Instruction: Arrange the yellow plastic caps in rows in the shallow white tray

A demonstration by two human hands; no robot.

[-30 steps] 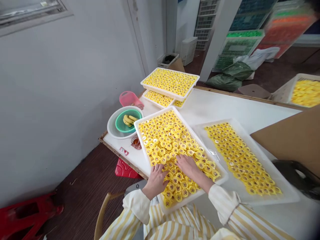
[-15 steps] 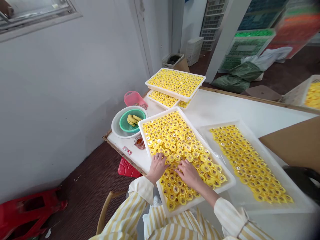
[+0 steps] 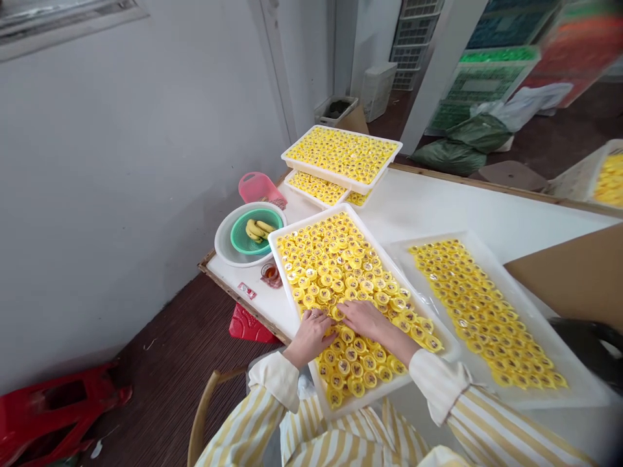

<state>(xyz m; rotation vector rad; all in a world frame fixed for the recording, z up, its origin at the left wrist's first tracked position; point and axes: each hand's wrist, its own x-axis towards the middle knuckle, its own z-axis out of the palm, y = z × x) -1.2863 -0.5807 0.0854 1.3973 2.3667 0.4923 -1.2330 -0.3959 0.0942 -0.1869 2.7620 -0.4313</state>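
A white tray full of small yellow round pieces, each with a dark print in its middle, lies before me, tilted toward my lap. Over its left edge, my left hand reaches in with a ring on one finger; its thumb stands apart from the fingers, which touch the pieces. My right hand comes in from the right, fingers bent together with the tips at a yellow round piece. Its thumb is hidden. To the right, a second tray holds flat rows of similar yellow pieces under clear film.
Stacked trays of yellow pieces stand at the back. On the left are a white basin around a green basket with bananas, a pink scoop-like container and a glass. Cardboard lies right.
My right hand has moved slightly up and left across the pieces. My left hand has shifted down a little. The view has tilted slightly.
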